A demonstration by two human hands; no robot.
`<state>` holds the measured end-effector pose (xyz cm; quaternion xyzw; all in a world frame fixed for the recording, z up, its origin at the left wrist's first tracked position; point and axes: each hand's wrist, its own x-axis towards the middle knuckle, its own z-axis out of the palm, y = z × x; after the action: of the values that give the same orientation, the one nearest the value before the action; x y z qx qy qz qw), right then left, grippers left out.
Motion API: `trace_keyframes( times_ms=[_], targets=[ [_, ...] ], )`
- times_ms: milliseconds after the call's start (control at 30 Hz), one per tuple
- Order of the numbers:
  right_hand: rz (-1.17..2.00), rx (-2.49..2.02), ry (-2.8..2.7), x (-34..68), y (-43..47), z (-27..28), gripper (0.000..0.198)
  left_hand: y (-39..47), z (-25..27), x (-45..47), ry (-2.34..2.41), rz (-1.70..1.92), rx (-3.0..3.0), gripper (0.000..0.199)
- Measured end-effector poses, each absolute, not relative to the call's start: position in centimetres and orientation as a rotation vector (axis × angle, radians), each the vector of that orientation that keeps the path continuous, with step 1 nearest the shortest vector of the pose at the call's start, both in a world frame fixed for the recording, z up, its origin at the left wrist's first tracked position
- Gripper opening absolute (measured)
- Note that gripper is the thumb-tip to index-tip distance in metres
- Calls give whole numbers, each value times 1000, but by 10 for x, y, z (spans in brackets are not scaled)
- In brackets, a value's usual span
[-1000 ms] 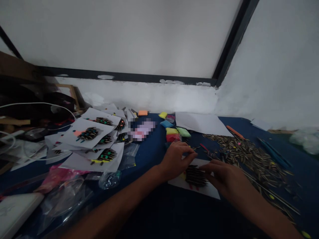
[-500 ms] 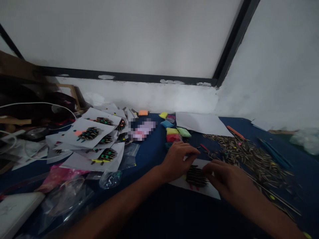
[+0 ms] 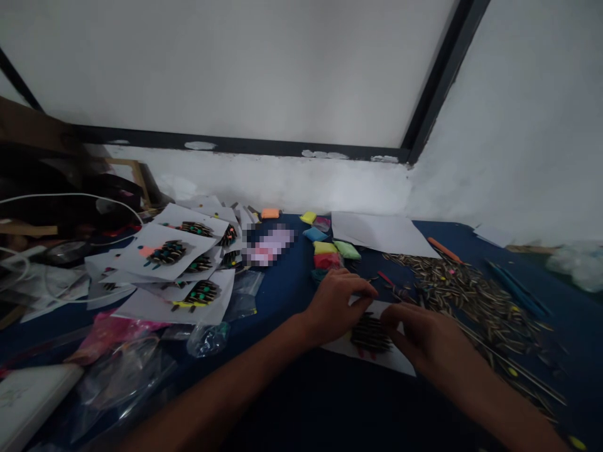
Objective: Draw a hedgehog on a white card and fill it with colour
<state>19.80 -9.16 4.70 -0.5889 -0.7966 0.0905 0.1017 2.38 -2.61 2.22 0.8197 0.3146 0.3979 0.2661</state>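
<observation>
Below my hands lies a white card (image 3: 396,363) with a figure of dark striped seeds (image 3: 371,334), small red bits at its lower edge and a little yellow at its left. My left hand (image 3: 340,301) reaches over the card's upper left part, thumb and fingers drawn together; whatever is in them is hidden. At the figure's right side, my right hand (image 3: 424,333) is closed in a pinch, its fingertips close to the seeds. What it grips is too small to make out. A loose pile of sunflower seeds (image 3: 461,292) spreads to the right of this hand.
Packets of coloured clay (image 3: 347,250) lie behind my left hand. Stacked cards with seed figures (image 3: 164,252) sit at left, near clear plastic bags (image 3: 125,370) and a white box (image 3: 32,402). A blank sheet (image 3: 381,232) lies by the wall; blue tweezers-like tools (image 3: 518,289) lie right.
My right hand has shifted very slightly left over the seed figure. My left hand stays in nearly the same place.
</observation>
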Motion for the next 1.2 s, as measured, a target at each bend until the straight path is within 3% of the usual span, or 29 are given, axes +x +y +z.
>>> trace_keyframes(
  times_ms=[600, 800, 1200],
  targets=[
    [210, -1768, -2386, 200, -89, 44, 24, -32, 20, 25, 728, 863, 2539, 3],
    [225, -1751, -2356, 199, -89, 44, 21, -30, 18, 25, 750, 912, 2537, 10],
    [151, -1790, -2332, 197, -89, 47, 17, -35, 30, 23, 724, 635, 2681, 14]
  ],
)
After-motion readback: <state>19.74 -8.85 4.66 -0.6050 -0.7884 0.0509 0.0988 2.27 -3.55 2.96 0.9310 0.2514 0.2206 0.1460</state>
